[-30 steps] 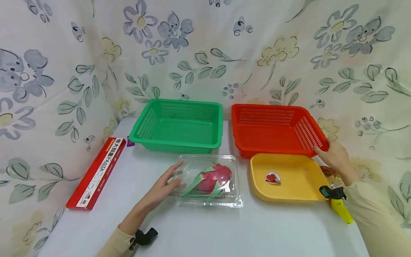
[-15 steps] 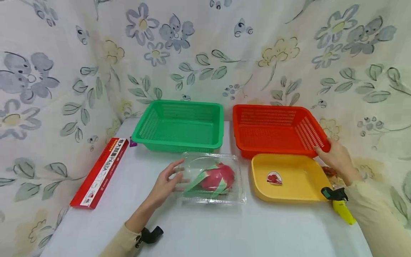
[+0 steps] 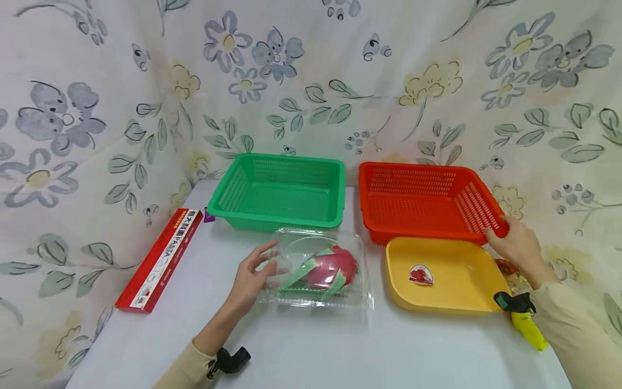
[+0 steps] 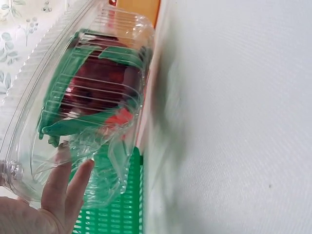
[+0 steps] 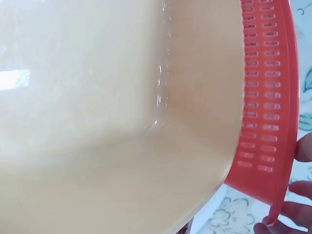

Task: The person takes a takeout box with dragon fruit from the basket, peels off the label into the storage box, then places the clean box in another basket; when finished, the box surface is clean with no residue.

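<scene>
A clear plastic clamshell box (image 3: 291,246) with a red dragon fruit (image 3: 335,265) and its green leaf tips inside lies in the middle of the head view. My left hand (image 3: 252,275) holds the left end of this box, with some fingers showing through the plastic. In the left wrist view, two fingers (image 4: 56,187) rest against the box's end, its shadow falling on the table beside it. At the right, my right hand (image 3: 520,246) grips the front right corner of the red basket (image 3: 413,208). Its fingertips (image 5: 304,148) curl around the rim in the right wrist view.
Left of the red basket stands a green basket (image 3: 286,200). A yellow tray (image 3: 461,275) with a fruit sticker sits before the red one. Beyond the tray lie a food packet (image 3: 517,278) and a yellow object (image 3: 529,330). A pasta box (image 3: 157,262) lies far left; floral cloth hangs behind.
The clear box and my left hand have shifted slightly up in the view, away from the front edge. My right hand stays on the red basket. The whole head view has shifted a little.
</scene>
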`<state>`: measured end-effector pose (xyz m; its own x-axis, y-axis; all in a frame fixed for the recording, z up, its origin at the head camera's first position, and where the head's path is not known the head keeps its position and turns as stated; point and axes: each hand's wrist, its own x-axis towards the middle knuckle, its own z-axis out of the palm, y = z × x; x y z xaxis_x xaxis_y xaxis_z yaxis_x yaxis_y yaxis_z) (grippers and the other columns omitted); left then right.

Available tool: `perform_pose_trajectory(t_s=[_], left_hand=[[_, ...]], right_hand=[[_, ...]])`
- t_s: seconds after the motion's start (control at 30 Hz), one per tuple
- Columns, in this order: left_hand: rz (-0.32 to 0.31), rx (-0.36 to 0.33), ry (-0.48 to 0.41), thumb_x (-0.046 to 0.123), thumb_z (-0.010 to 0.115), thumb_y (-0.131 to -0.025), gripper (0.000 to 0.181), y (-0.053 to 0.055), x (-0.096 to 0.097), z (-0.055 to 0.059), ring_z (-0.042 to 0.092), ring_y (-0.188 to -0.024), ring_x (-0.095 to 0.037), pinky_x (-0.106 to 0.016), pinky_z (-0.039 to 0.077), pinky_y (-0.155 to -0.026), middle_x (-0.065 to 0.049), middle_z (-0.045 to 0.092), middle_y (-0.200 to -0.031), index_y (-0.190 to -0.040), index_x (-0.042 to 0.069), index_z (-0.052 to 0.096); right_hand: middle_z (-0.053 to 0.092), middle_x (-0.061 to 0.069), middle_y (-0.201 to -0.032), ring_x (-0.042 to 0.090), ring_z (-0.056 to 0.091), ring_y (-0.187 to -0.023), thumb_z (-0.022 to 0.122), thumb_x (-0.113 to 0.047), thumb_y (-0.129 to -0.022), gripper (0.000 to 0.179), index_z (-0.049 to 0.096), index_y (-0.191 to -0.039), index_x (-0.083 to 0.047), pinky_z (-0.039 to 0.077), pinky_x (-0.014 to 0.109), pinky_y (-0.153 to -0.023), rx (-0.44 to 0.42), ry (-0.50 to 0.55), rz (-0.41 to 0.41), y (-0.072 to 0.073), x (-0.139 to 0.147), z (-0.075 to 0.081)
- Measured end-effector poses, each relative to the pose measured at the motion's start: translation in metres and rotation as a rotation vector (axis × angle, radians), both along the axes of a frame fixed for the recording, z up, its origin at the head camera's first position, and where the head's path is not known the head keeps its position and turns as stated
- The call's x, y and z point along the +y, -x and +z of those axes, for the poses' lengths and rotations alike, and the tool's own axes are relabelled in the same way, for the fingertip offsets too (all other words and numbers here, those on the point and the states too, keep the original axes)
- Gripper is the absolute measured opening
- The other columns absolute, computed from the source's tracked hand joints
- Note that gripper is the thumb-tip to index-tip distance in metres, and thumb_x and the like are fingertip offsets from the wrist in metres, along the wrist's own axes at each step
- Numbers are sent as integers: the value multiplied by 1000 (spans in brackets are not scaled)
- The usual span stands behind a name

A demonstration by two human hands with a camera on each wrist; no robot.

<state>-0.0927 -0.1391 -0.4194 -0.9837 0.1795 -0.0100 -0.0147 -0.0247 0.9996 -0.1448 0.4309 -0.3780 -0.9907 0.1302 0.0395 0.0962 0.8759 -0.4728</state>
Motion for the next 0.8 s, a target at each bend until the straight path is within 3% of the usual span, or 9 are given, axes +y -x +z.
perform_pose_trajectory(t_s=[0.2, 0.37, 0.5, 0.63, 0.8], left_hand=[[13, -19, -35, 10, 52, -103, 46, 0, 0, 6, 61, -109, -50, -38, 59, -75, -25, 43, -142, -147, 12, 44], [-24, -4, -40, 9, 54, -101, 45, 1, 4, 17, 67, -103, -39, -41, 59, -75, -24, 46, -139, -146, 10, 45], [-48, -4, -49, 6, 54, -100, 45, 1, 8, 23, 71, -98, -29, -41, 59, -73, -24, 46, -138, -145, 9, 46], [-57, -17, -64, 6, 53, -101, 46, 0, 12, 28, 70, -99, -29, -40, 59, -74, -25, 47, -136, -146, 10, 46], [-47, -2, -87, 10, 55, -101, 45, 1, 17, 37, 68, -103, -37, -40, 59, -74, -25, 48, -133, -145, 12, 46]], right_hand=[[49, 42, -111, 37, 58, -73, 53, -27, -98, 63, 34, -133, 22, 52, 34, -48, -4, 11, -4, -2, 1, 0], [49, 42, -113, 37, 58, -73, 54, -26, -98, 64, 33, -135, 22, 52, 34, -48, -1, 14, -17, -3, 2, 0], [49, 42, -113, 44, 57, -80, 55, -25, -97, 63, 36, -133, 23, 55, 42, -56, 12, -13, -23, -3, 2, -1], [50, 42, -114, 49, 55, -88, 55, -24, -97, 61, 38, -131, 23, 54, 49, -66, 25, -19, -24, -2, 0, -2], [50, 41, -114, 44, 55, -84, 54, -24, -97, 58, 40, -131, 21, 53, 34, -54, 26, 7, -27, -2, -2, -1]])
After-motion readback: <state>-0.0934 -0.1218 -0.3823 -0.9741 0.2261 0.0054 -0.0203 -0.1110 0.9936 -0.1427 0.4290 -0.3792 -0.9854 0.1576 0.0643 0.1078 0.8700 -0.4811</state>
